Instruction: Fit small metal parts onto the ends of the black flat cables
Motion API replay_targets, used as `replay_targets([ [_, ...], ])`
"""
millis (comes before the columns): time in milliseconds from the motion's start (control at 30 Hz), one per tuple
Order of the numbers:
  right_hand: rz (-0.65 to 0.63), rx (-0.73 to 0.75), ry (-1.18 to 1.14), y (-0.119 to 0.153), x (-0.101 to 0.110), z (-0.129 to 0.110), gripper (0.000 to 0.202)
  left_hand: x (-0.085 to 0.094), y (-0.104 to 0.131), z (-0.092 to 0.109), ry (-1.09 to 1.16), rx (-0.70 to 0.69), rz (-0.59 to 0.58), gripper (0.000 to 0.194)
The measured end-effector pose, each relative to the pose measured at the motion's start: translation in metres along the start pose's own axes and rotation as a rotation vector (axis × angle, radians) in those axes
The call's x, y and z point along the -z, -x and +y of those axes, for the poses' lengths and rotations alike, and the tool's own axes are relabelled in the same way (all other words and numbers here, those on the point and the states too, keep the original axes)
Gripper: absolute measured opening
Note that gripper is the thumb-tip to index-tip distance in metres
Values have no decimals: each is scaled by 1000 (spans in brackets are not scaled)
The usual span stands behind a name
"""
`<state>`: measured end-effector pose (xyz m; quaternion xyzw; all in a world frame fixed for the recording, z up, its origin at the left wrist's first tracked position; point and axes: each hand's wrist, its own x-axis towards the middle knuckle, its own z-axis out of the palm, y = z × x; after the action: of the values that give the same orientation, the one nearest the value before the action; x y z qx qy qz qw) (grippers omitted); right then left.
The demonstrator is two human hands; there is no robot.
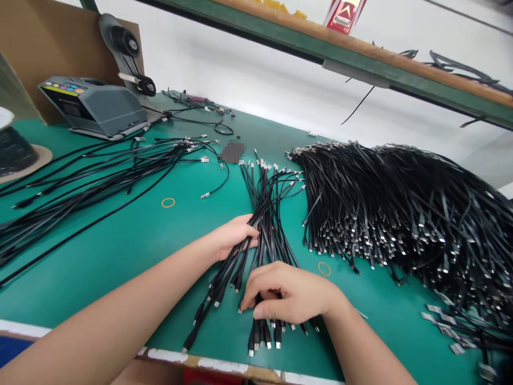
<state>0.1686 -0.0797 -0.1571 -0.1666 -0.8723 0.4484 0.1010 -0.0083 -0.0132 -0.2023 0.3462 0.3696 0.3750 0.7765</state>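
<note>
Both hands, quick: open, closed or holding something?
Left hand: closed on some black USB cables.
Right hand: half-curled over more of them; whether it grips any cannot be told.

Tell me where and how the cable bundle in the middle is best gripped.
The cable bundle is likely best gripped around its waist, coming from the left. There it narrows and crosses over itself, while both ends fan out. The left hand is on that side; the large cable pile crowds the right.
</note>
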Motion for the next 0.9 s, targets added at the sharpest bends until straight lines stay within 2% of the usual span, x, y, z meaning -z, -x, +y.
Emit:
replay_targets([
  [133, 7, 132, 95, -3, -4, -3, 13, -2, 1, 3, -6, 20, 15, 28],
  [267, -37, 246, 248, -9, -20, -5, 13, -5, 3, 6, -15, 34, 32, 28],
  [367, -111, 209, 364, -11, -31, -3, 18, -6, 4, 7, -30, 36, 40, 29],
  [467, -156, 89, 433, -9, -34, -2, 16, -6, 5, 8, -46, 42, 47, 28],
  [567, -145, 50, 410, -5, -30, -3, 15, -8, 6, 10, -70, 44, 44, 27],
  [667, -134, 109, 271, -3, -23, -3, 17, -10, 7, 10, -123, 33, 38, 24],
  [767, -12, 96, 133, -4, -14, -2, 12, -11, 8, 10, -211, 4, 31, 21],
  [833, 152, 1, 169, -5, -9, 0, 4, -9, 9, 11, -304, -33, 33, 18],
  [900, 263, -75, 243, -7, -5, 3, 11, -5, 10, 12, -423, -88, 50, 15],
])
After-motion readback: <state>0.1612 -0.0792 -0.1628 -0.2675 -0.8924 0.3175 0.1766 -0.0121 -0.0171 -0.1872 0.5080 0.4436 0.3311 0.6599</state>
